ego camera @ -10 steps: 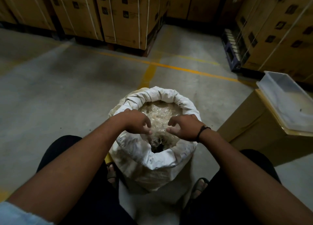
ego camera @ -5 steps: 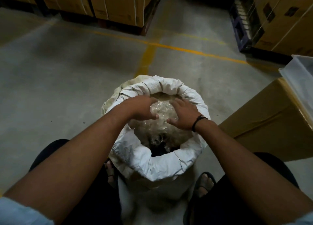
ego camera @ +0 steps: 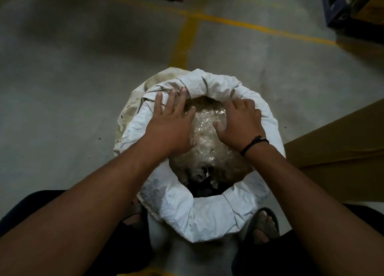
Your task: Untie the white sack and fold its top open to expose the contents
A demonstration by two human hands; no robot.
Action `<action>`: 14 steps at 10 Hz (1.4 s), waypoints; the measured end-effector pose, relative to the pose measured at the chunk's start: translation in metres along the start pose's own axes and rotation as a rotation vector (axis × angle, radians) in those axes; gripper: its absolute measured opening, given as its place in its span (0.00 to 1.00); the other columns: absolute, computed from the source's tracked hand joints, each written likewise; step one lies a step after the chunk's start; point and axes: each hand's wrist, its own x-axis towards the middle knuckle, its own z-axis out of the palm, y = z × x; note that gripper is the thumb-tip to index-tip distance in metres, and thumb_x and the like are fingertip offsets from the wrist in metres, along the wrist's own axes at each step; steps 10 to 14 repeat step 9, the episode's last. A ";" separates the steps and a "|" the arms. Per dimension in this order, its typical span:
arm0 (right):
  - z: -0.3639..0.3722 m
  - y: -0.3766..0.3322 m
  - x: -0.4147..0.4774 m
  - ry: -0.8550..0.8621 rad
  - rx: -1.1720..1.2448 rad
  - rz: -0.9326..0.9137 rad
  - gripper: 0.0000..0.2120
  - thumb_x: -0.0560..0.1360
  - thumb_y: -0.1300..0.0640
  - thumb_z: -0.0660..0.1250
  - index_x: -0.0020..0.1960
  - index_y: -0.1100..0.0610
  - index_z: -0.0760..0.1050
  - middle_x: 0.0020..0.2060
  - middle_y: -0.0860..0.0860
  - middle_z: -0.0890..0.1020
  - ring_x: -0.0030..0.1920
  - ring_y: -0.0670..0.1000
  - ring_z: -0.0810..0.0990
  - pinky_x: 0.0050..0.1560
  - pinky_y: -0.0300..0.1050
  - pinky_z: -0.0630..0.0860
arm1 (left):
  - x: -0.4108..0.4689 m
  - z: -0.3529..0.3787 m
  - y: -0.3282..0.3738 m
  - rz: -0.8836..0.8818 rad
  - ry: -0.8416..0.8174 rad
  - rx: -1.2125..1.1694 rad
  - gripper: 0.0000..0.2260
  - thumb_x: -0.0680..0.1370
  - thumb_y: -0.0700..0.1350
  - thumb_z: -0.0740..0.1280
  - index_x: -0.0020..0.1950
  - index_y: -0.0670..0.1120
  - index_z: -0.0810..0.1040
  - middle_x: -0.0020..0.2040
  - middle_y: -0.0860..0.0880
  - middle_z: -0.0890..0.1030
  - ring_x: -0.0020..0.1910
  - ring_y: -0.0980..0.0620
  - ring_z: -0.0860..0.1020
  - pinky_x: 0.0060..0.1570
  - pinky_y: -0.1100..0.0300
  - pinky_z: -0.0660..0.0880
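Observation:
The white sack [ego camera: 199, 217] stands upright on the floor between my feet, its top rolled down into a thick cuff all round. Inside shows a crinkled clear plastic liner [ego camera: 207, 151] over pale contents, with a dark gap near the front. My left hand [ego camera: 170, 126] lies flat with fingers spread, fingertips reaching the far left part of the cuff. My right hand [ego camera: 239, 124] rests on the liner at the right, its fingers curled over the inner far right edge of the cuff. Neither hand visibly grips anything.
A brown cardboard box [ego camera: 342, 151] stands close to the right of the sack. Yellow floor lines [ego camera: 187, 38] cross the grey concrete beyond it. A dark blue pallet [ego camera: 340, 7] sits at the top right. My sandalled feet [ego camera: 264, 226] flank the sack's base.
Both hands have moved from the middle of the liner outward and away from me, to the far rim. The left hand's fingers have spread flat. The camera has tilted further down.

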 end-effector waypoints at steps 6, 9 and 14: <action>0.004 -0.009 -0.018 -0.021 0.203 0.050 0.28 0.72 0.49 0.64 0.70 0.57 0.71 0.70 0.57 0.71 0.71 0.63 0.67 0.68 0.61 0.65 | -0.014 0.012 -0.006 0.065 0.081 -0.175 0.36 0.75 0.60 0.68 0.79 0.47 0.65 0.83 0.37 0.44 0.82 0.35 0.42 0.77 0.34 0.40; -0.087 -0.039 -0.052 -0.176 0.223 0.129 0.28 0.73 0.50 0.59 0.69 0.61 0.73 0.71 0.65 0.70 0.73 0.69 0.65 0.67 0.66 0.68 | -0.050 -0.069 0.000 0.004 -0.137 -0.480 0.36 0.76 0.51 0.69 0.82 0.48 0.60 0.83 0.39 0.48 0.82 0.36 0.42 0.79 0.40 0.40; -0.087 -0.039 -0.052 -0.176 0.223 0.129 0.28 0.73 0.50 0.59 0.69 0.61 0.73 0.71 0.65 0.70 0.73 0.69 0.65 0.67 0.66 0.68 | -0.050 -0.069 0.000 0.004 -0.137 -0.480 0.36 0.76 0.51 0.69 0.82 0.48 0.60 0.83 0.39 0.48 0.82 0.36 0.42 0.79 0.40 0.40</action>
